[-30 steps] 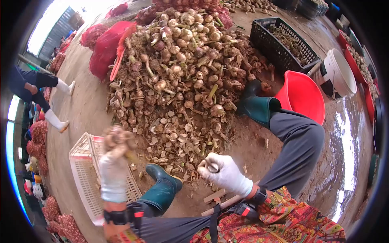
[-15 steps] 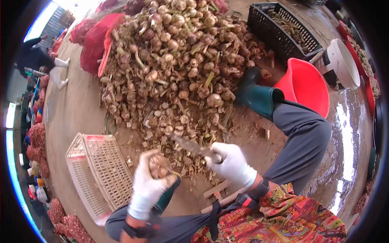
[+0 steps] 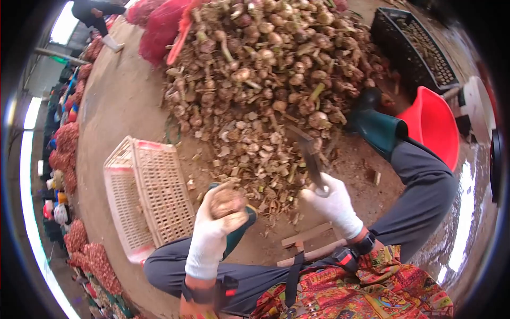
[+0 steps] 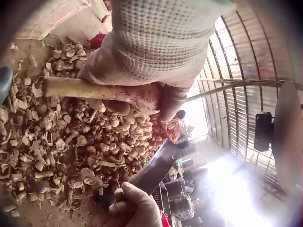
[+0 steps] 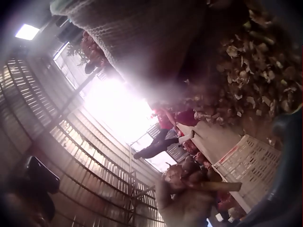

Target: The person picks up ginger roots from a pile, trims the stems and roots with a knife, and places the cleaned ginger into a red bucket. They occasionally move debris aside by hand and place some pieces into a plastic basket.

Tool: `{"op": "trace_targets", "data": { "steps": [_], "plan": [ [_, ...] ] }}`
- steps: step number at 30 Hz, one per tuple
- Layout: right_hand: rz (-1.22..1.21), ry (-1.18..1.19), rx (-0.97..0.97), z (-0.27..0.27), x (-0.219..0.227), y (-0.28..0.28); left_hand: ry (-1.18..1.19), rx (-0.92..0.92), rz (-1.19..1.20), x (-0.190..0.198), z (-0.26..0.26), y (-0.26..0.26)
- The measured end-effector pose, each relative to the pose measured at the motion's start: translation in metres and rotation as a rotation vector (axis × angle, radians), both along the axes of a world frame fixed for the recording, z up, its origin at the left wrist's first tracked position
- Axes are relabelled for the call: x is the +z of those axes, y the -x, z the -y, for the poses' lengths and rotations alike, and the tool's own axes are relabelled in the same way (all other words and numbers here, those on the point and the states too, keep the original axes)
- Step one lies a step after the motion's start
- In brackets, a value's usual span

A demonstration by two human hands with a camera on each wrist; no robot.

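Note:
My left hand [image 3: 207,234], in a white glove, grips a garlic bulb [image 3: 227,202] above the left boot. Its thick cut stalk [image 4: 75,89] sticks out past the fingers in the left wrist view. To the right, my gloved right hand [image 3: 337,204] holds a knife [image 3: 311,159] by its handle. The broad dark blade points up and away, apart from the bulb. In the right wrist view, the right glove [image 5: 137,38] fills the top, and the bulb's stalk [image 5: 225,186] shows across from it. Ahead lies a big heap of garlic [image 3: 260,80] with stalks on.
Cut stalk pieces [image 3: 265,154] litter the ground before the heap. A cream plastic crate [image 3: 164,186] lies tipped at left. Red basin [image 3: 435,127], black crate [image 3: 380,40] and white bucket [image 3: 478,106] stand at right. Wood pieces [image 3: 313,234] lie between the legs. A person [image 3: 101,16] is far left.
The left hand has come from beside the crate toward the middle with the garlic bulb. The knife has swung from pointing left to pointing up and away. The head view has turned left.

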State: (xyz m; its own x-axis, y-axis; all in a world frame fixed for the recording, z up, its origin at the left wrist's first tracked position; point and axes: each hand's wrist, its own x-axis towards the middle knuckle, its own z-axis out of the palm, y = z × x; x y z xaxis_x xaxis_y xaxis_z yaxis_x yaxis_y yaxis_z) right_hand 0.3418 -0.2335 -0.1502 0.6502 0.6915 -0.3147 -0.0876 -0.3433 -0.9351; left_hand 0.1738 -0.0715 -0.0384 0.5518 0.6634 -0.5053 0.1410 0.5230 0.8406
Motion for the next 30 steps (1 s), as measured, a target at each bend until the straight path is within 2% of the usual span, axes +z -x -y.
{"op": "trace_targets", "data": {
  "steps": [2, 5, 7, 9, 10, 12, 13, 14, 17, 20, 21, 25, 27, 28, 30],
  "plan": [
    [0.153, -0.033, 0.115, -0.002, 0.007, 0.003, -0.122, 0.001, -0.173, -0.007, 0.008, 0.01],
    [0.392, -0.123, 0.272, -0.003, 0.021, 0.006, -0.132, -0.015, -0.149, -0.029, 0.014, 0.011],
    [0.489, -0.127, 0.398, 0.0, 0.015, 0.008, -0.138, -0.035, -0.133, -0.037, 0.018, 0.0],
    [0.564, -0.142, 0.412, -0.002, 0.011, 0.01, -0.319, -0.138, -0.216, -0.044, 0.021, -0.009],
    [0.565, -0.127, 0.404, -0.003, 0.009, 0.01, -0.309, -0.15, -0.21, -0.047, 0.021, -0.013],
    [0.595, -0.088, 0.453, -0.003, 0.005, 0.014, -0.082, 0.013, -0.116, -0.053, 0.021, -0.016],
    [0.584, -0.066, 0.497, -0.003, 0.002, 0.014, -0.1, 0.035, -0.066, -0.072, 0.016, -0.006],
    [0.576, -0.051, 0.498, -0.003, 0.002, 0.014, -0.085, 0.032, -0.071, -0.075, 0.015, -0.005],
    [0.586, -0.004, 0.531, -0.005, -0.001, 0.014, -0.241, -0.054, -0.201, -0.078, 0.017, -0.005],
    [0.59, 0.035, 0.576, -0.005, -0.009, 0.017, -0.235, -0.086, -0.209, -0.083, 0.018, -0.001],
    [0.576, 0.062, 0.602, -0.006, -0.016, 0.019, -0.39, -0.174, -0.25, -0.09, 0.017, 0.004],
    [0.542, 0.158, 0.664, -0.01, -0.041, 0.026, -0.382, -0.203, -0.333, -0.099, 0.019, 0.005],
    [0.543, 0.154, 0.666, -0.011, -0.055, 0.028, -0.215, -0.052, -0.313, -0.104, 0.018, 0.005],
    [0.549, 0.137, 0.654, -0.013, -0.059, 0.029, -0.202, -0.056, -0.326, -0.104, 0.019, 0.005],
    [0.514, 0.202, 0.725, -0.019, -0.066, 0.019, -0.4, -0.227, -0.477, -0.101, 0.02, 0.002]
  ]
}}
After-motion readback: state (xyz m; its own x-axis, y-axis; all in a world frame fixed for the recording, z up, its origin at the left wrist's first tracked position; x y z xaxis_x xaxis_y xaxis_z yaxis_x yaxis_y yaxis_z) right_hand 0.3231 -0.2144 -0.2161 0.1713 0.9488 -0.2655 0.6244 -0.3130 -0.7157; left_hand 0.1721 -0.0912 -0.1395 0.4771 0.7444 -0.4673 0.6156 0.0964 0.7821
